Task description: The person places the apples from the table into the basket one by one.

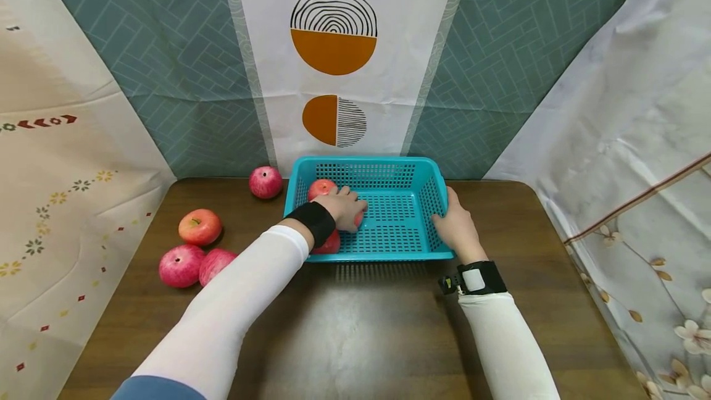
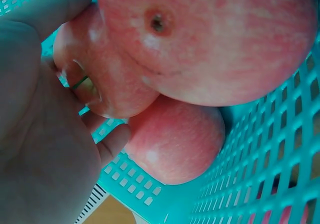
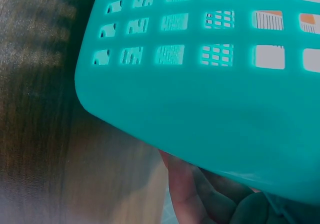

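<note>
A turquoise perforated plastic basket (image 1: 389,256) stands at the back of the table. My left hand (image 1: 343,207) reaches into its left half, with fingers and thumb around a red apple (image 2: 107,69) whose stem end faces the palm. Two more red apples lie against the basket's left side: one toward the back (image 1: 321,187), the other toward the front (image 1: 328,244). My right hand (image 1: 458,227) grips the right end wall, thumb on the inner side. In the right wrist view, its curled fingers (image 3: 187,189) show beyond the basket's rim, partly hidden by the wall.
Left of the basket are a deep-pink round fruit (image 1: 265,182), an orange-red apple (image 1: 200,227) and two more deep-pink fruits (image 1: 181,265), one partly behind my left sleeve (image 1: 239,301). A patterned cloth (image 1: 344,128) hangs directly behind the basket.
</note>
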The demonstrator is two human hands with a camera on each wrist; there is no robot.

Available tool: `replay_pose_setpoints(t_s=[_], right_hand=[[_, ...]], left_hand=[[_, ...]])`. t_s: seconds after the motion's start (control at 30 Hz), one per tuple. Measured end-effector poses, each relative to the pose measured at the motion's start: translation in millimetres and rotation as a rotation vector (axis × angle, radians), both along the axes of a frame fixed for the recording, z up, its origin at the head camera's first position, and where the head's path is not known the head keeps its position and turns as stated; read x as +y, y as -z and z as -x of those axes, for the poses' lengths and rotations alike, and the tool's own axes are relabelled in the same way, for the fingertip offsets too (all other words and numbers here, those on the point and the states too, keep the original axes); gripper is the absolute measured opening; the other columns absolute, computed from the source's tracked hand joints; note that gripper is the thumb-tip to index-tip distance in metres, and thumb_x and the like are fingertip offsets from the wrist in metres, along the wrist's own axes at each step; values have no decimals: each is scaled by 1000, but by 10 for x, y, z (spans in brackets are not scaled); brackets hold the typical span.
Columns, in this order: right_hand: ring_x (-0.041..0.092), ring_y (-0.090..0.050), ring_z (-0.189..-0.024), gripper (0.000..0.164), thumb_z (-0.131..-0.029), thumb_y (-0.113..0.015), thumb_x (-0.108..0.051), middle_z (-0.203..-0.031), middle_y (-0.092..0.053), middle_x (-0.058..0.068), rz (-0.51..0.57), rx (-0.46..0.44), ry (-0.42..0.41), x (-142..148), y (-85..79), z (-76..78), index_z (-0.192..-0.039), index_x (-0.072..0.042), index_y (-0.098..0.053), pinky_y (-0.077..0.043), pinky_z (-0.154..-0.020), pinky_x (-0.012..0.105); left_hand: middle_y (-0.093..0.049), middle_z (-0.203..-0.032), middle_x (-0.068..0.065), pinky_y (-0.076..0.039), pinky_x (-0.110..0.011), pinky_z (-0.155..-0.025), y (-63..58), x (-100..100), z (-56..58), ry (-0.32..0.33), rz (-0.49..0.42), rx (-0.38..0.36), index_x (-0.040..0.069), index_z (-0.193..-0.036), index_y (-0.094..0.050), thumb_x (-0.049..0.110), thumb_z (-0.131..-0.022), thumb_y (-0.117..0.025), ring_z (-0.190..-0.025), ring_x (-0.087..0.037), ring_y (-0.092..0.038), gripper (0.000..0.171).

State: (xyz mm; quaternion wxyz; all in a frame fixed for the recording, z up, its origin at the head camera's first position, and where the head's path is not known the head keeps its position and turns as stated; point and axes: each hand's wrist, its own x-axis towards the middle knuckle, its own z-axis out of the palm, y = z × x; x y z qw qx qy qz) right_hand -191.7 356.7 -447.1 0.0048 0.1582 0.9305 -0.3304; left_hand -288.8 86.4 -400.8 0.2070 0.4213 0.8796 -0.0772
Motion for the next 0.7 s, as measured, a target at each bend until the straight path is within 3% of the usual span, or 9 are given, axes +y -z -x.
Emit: replay_pose_setpoints(t_s=[0.23,0.63,0.7], right_hand=[[56,-68,-115,76,-108,-54,-15,-145,-55,37,-7,1,0,-15,-16,11,-170,-9,-12,-57,-88,69],[54,-69,-111,77,-108,-54,-18,-144,-57,35,-24,-19,17,-45,-10,10,-171,-11,-12,-58,-84,65],[54,-69,-110,77,-108,-54,-18,-144,-56,36,-26,-23,19,-38,-17,-1,-171,-11,-11,-57,-83,64]], left_hand=[[-47,-158,-16,-27,-52,-125,-20,-51,46,4,-41,11,18,-157,-50,37,-100,-73,-146,-34,-38,64],[-38,-163,-16,-33,-58,-120,100,-84,163,-26,-57,-62,18,-164,-42,39,-92,-81,-149,-36,-33,85],[-37,-165,-15,-33,-57,-121,58,-82,141,-34,-56,-73,20,-165,-41,39,-93,-80,-151,-35,-32,84]])
